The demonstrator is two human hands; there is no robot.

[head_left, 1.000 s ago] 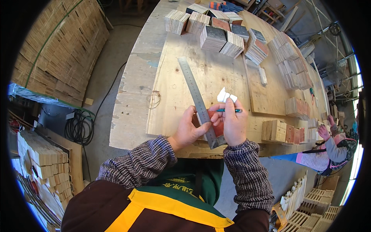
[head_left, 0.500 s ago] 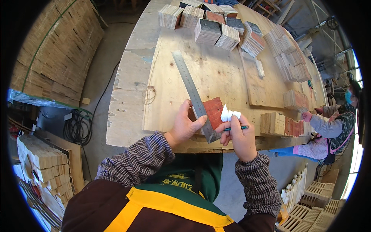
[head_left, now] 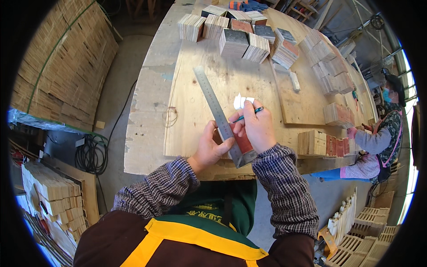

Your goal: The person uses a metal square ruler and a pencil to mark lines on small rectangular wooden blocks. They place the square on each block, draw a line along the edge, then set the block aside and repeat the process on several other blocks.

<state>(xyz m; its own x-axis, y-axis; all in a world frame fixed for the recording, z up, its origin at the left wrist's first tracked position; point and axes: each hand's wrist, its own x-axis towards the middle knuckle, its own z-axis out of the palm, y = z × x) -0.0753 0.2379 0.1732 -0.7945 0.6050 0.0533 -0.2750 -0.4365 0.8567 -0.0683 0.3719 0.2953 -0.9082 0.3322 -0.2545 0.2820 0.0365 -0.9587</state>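
My left hand [head_left: 208, 147] is closed on a steel try square [head_left: 211, 99], thumb on top of its marked blade. The blade slants across a small block with a red face [head_left: 243, 141] near the bench's front edge; the square's thick end lies over the block's near side. My right hand [head_left: 257, 127] is closed around a slim teal pen [head_left: 259, 109], just above the far end of the red face. White wrapping [head_left: 243, 101] appears to cover a finger of that hand. The pen's tip is hard to make out.
Layered plywood blocks [head_left: 233, 42] stand at the bench's far side, and more are stacked along the right [head_left: 327, 62]. A red-faced row [head_left: 333, 144] sits near the right front edge. A co-worker [head_left: 378, 133] handles blocks there. Wrapped wood stacks [head_left: 62, 66] stand at left.
My right hand has moved left and away from me with the pen, from beside the square's thick end to above the red face. My left hand still holds the square.
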